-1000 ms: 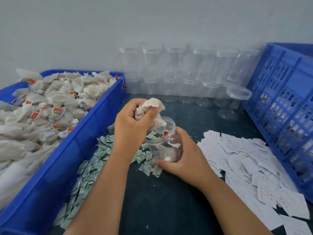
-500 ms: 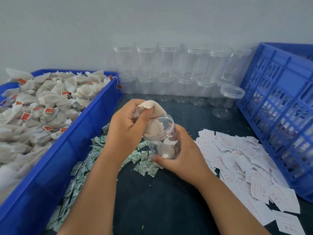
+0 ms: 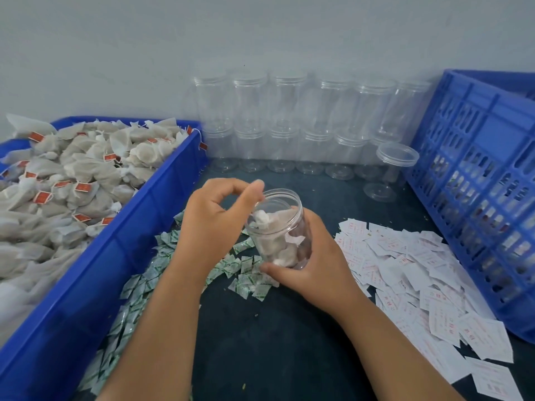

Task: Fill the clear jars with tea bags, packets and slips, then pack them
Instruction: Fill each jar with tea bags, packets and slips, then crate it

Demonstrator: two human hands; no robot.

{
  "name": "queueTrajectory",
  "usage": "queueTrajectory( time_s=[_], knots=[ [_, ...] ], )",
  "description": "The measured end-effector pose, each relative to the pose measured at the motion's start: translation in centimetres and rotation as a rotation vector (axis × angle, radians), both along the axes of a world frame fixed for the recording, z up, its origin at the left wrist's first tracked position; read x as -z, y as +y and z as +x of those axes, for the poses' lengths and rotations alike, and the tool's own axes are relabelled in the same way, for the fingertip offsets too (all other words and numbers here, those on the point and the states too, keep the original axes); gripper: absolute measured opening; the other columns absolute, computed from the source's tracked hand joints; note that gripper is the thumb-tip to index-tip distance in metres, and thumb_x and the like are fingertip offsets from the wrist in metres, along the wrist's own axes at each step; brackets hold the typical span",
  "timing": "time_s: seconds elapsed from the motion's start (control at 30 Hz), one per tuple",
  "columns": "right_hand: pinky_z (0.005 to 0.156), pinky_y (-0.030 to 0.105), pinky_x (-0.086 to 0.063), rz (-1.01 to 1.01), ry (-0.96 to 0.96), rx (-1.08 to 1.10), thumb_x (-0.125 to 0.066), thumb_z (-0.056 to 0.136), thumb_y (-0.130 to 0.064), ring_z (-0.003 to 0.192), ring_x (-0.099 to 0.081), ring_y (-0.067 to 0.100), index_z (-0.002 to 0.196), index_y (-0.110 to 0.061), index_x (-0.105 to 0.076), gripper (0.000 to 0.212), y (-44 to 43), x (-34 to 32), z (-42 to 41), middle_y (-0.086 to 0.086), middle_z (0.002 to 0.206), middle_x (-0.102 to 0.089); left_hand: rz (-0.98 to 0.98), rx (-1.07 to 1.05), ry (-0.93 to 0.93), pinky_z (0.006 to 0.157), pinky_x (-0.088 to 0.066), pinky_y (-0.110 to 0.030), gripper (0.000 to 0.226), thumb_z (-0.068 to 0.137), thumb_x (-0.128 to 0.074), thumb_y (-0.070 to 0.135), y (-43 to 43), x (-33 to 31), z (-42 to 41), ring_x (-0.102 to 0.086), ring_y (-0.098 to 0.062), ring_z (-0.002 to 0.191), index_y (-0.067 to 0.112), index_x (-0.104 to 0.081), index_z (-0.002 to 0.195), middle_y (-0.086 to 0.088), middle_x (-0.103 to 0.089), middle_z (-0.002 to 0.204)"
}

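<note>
While right hand grips jar, mouth tilted up-left, left hand curls empty at rim.

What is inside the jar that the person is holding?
White tea bags fill the jar partway. The right hand covers its lower side, so what lies there cannot be seen.

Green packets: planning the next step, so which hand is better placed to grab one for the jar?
Probably left. The left hand hovers by the jar, seemingly empty, close to the green packets; the right hand grips that jar.
</note>
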State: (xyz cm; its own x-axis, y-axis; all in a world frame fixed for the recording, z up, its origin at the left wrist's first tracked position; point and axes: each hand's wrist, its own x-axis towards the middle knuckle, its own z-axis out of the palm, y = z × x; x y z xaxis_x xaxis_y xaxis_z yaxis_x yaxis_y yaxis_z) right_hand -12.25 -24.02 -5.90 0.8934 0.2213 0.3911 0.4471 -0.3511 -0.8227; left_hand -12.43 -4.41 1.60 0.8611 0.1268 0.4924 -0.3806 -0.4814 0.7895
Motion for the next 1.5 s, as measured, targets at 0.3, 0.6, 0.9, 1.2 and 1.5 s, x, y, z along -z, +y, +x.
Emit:
queueTrajectory(
  time_s=[0.3, 0.6, 0.9, 1.2, 1.5],
  knots=[
    [0.099, 0.038, -0.059, -0.015, -0.012, 0.03, -0.094, 0.064, -0.067, 0.128, -0.063, 0.003, 0.148, -0.057, -0.039, 0.101, -0.3, 0.4, 0.5, -0.026, 0.146, -0.058, -0.197, 0.052, -0.081, 0.093, -0.044, -0.01, 0.048, 0.112, -0.032, 0.05, -0.5, 0.2, 0.0, -0.071, -0.003, 0.101, 0.036, -0.076, 0.1, 0.013, -0.08, 0.097],
    [0.104, 0.041, -0.058, 0.01, -0.041, 0.005, -0.094, 0.064, -0.069, 0.131, -0.063, 0.0, 0.144, -0.065, -0.039, 0.098, -0.3, 0.1, 0.5, -0.03, 0.144, -0.058, 0.027, -0.368, 0.033, 0.068, -0.04, -0.014, 0.013, 0.098, -0.062, 0.051, 3.0, -4.8, 0.4, -0.061, 0.015, 0.082, 0.04, -0.068, 0.095, 0.035, -0.068, 0.088],
    [0.096, 0.04, -0.062, 0.048, 0.003, 0.012, -0.087, 0.053, -0.088, 0.122, -0.065, -0.007, 0.139, -0.07, -0.04, 0.1, -0.4, -0.3, -0.3, -0.037, 0.14, -0.059, 0.903, -0.489, 0.797, 0.106, -0.052, -0.046, 0.028, 0.105, -0.052, 0.015, 12.9, -13.8, 2.3, -0.065, -0.03, 0.116, 0.009, -0.072, 0.124, -0.01, -0.069, 0.127],
    [0.101, 0.039, -0.06, -0.016, 0.054, 0.019, -0.092, 0.054, -0.076, 0.12, -0.064, -0.012, 0.139, -0.063, -0.043, 0.099, -0.6, -0.3, -0.3, -0.032, 0.14, -0.061, 1.027, -0.342, 1.014, 0.062, -0.045, -0.028, 0.028, 0.094, -0.065, 0.024, 19.3, -4.2, 0.2, -0.061, -0.016, 0.085, 0.025, -0.064, 0.122, 0.002, -0.064, 0.113],
    [0.103, 0.042, -0.06, -0.008, 0.075, 0.025, -0.092, 0.053, -0.075, 0.122, -0.062, -0.012, 0.144, -0.06, -0.043, 0.104, -0.6, 0.1, 0.0, -0.034, 0.142, -0.058, 0.515, -0.479, 0.654, 0.076, -0.056, -0.04, 0.022, 0.095, -0.07, 0.031, 21.5, -4.1, 1.3, -0.073, -0.021, 0.081, 0.012, -0.063, 0.088, -0.005, -0.07, 0.093]
  ],
)
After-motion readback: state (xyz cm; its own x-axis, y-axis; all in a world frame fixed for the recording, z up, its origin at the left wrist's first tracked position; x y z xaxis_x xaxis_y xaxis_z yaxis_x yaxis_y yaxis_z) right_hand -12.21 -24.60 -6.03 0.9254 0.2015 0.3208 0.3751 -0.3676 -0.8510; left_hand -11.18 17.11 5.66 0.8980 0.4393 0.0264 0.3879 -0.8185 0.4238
